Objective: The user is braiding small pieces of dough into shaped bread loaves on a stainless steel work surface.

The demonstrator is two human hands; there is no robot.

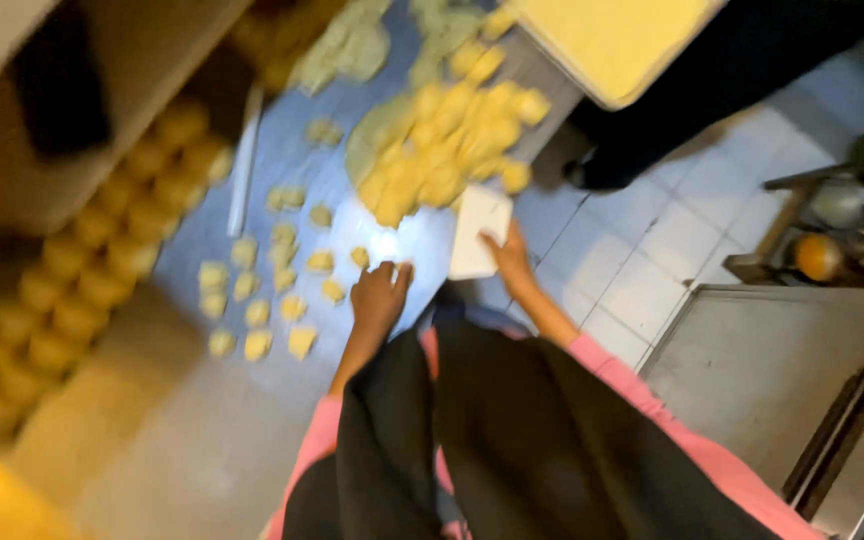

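No packages, labels, signs or screens discernible; view motion-blurred. Only candidate: flat white rectangular piece (479, 232) under fingertips of right hand (509, 262), just right of left hand (378, 297), at desk (282, 150) edge. Plain, unmarked; kind cannot be told.

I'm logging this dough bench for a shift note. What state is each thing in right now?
left hand: loosely curled, resting on the metal table, holding nothing visible
right hand: holding the white scraper at the table's edge
dough pile: heaped, cut into chunks
small dough pieces: spread out singly
shaped dough balls: lined up in rows, blurred
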